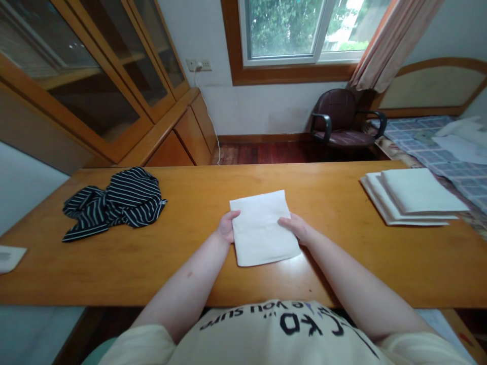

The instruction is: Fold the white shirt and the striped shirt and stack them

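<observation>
A folded white cloth (262,228) lies flat on the wooden table (190,263) right in front of me. My left hand (227,226) grips its left edge, fingers curled onto the cloth. Across from it, my right hand (294,227) holds the right edge, thumb on top and fingers closed on the fabric. Both forearms reach in from the near table edge.
A crumpled black-and-white striped garment (114,203) lies on the table's left. A stack of folded white cloths (413,196) sits at the right. A white item (9,257) is at the far left edge. Beyond the table stand a chair (340,119), a cabinet (114,86) and a bed (449,147).
</observation>
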